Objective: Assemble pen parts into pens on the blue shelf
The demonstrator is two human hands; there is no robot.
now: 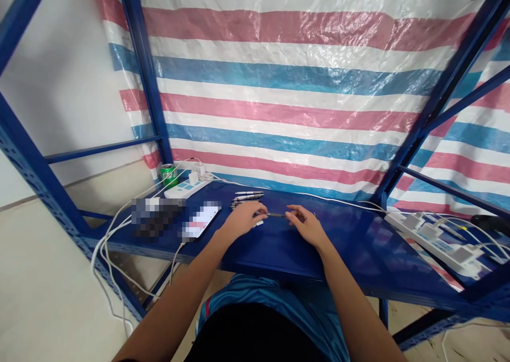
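Note:
A slim, dark pen (275, 214) spans the gap between my two hands, level above the blue shelf (279, 250). My left hand (246, 217) pinches its left end between thumb and fingers. At the other end, my right hand (306, 225) has its thumb and fingertips closed on the pen, with the remaining fingers curled. Several pens (249, 196) lie side by side on the shelf just beyond my left hand, which partly covers them. A small white piece (258, 223) shows beside my left fingers; its kind is too small to make out.
A phone (202, 220) and a blurred dark item (157, 217) lie to the left. Behind them are a green can (169, 175) and a white power strip (187, 186). Another power strip (434, 242) with chargers and cables sits right. Blue metal posts (145, 70) frame the shelf.

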